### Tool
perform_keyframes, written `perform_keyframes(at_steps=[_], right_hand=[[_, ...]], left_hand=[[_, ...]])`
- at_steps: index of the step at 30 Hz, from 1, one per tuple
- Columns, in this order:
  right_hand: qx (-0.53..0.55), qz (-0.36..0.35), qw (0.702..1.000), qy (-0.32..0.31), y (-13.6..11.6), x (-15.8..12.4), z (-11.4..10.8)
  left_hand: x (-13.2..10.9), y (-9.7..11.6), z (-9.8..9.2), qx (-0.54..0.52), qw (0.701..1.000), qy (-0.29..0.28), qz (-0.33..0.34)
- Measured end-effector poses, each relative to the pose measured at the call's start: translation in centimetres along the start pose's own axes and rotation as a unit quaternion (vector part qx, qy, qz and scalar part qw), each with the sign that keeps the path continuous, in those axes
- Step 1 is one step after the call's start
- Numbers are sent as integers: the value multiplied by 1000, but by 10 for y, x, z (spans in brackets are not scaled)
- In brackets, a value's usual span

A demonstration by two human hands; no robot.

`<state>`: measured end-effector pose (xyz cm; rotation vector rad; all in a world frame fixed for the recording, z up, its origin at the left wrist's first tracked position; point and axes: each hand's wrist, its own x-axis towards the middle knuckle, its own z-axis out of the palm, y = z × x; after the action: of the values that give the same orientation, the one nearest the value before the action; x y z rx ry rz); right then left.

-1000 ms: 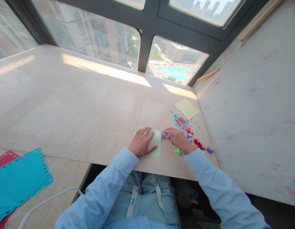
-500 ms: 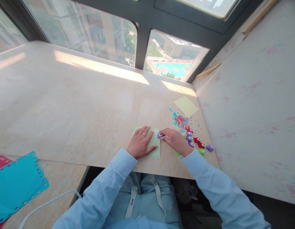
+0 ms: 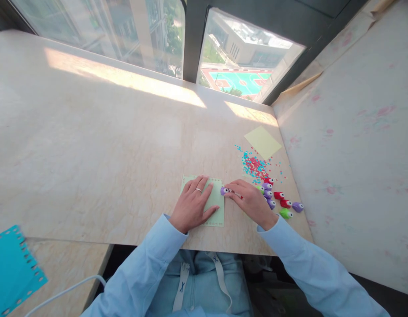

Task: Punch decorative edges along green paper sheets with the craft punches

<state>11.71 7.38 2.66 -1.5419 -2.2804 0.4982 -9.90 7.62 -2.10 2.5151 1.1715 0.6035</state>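
My left hand (image 3: 192, 203) lies flat with its fingers spread on a pale green paper sheet (image 3: 214, 201) near the table's front edge. A ring shows on one finger. My right hand (image 3: 250, 200) is closed over a small purple punch (image 3: 224, 190) that sits at the sheet's right edge. The sheet's top and bottom edges carry rows of small punched holes.
Several small purple, red and green punches (image 3: 279, 202) lie just right of my right hand. Red and blue paper bits (image 3: 255, 166) are scattered beyond them, by a yellow sheet (image 3: 262, 142). A blue punched sheet (image 3: 10, 268) lies at lower left. A wall (image 3: 356, 145) rises on the right.
The view tilted down and shifted. My right hand with the purple punch stayed at the sheet's right edge, moving slightly. My left hand kept pressing the sheet.
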Motion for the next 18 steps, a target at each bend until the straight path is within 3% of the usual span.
perform_keyframes(at_steps=[9,18], right_hand=[[25,17,999,10,-4,2,3],[-31,-16,999,28,-2,-3,0]], left_hand=[[1,1,-2,-9,1000,-9,-12],[0,0,-4,-36,999,-5,-20]])
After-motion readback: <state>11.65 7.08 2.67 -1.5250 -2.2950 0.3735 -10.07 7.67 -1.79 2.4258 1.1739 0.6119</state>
